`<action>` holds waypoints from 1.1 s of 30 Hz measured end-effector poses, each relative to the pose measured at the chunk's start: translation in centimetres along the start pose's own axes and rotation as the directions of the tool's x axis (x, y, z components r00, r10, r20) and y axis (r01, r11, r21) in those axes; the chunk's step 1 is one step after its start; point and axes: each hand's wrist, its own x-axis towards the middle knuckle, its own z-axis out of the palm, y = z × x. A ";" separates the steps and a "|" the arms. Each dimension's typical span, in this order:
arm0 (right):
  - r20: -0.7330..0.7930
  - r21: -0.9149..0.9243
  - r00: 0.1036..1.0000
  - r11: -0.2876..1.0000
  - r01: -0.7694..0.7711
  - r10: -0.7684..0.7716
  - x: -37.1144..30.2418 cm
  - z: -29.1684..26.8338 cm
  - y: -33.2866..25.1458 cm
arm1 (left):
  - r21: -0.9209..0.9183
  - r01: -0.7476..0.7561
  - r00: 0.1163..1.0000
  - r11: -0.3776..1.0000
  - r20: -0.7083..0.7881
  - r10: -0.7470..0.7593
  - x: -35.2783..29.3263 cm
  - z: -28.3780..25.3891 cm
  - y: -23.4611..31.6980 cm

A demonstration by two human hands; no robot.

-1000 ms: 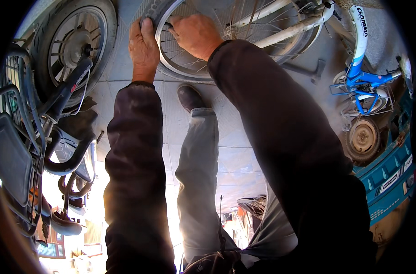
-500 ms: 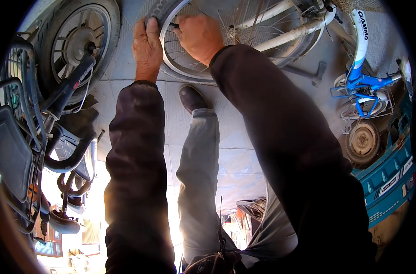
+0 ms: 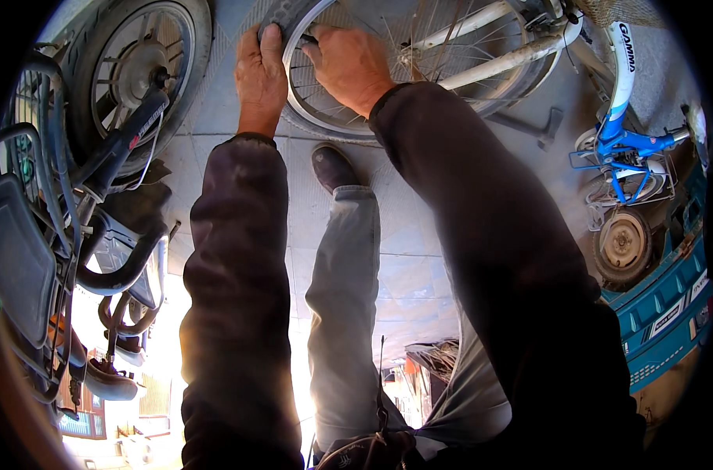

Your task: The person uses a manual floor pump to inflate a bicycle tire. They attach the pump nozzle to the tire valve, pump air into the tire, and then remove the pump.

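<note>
A bicycle wheel with a pale rim (image 3: 291, 86) and thin spokes lies at the top, joined to a worn white frame tube (image 3: 521, 59). My left hand (image 3: 262, 82) grips the black tyre (image 3: 282, 13) at the wheel's left side, thumb on top and fingers wrapped over the outside. Just inside the rim, my right hand (image 3: 352, 66) is closed, thumb and forefinger pinched at a small dark stem (image 3: 308, 37) by the rim. The fingers partly cover that stem, so its exact kind does not show.
A hammer (image 3: 548, 129) lies on the paved floor right of the wheel. Farther right are a blue-white bicycle frame (image 3: 627, 141), a small tan-rimmed wheel (image 3: 624, 241) and a teal vehicle body (image 3: 666, 333). At left stands a vehicle with a large wheel (image 3: 133, 78). My shoe (image 3: 334, 168) is below the bicycle wheel.
The wheel and both hands sit slightly farther right in the picture, and the floor things shift a little too. Both hands keep their places at the tyre and rim.
</note>
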 end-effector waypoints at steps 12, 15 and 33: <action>0.064 0.059 0.998 0.998 -0.024 0.020 0.0 -0.2 0.6 | -0.035 -0.098 0.995 0.995 -0.018 0.098 0.1 0.6 0.1; 0.046 0.024 0.996 0.997 0.076 -0.077 0.5 0.2 1.7 | -0.094 0.001 1.000 0.996 0.012 0.000 -0.2 0.1 1.0; -0.062 0.049 0.992 0.993 -0.103 0.106 0.0 0.9 0.0 | 0.034 0.084 0.994 0.996 0.065 -0.086 0.7 -0.2 -2.6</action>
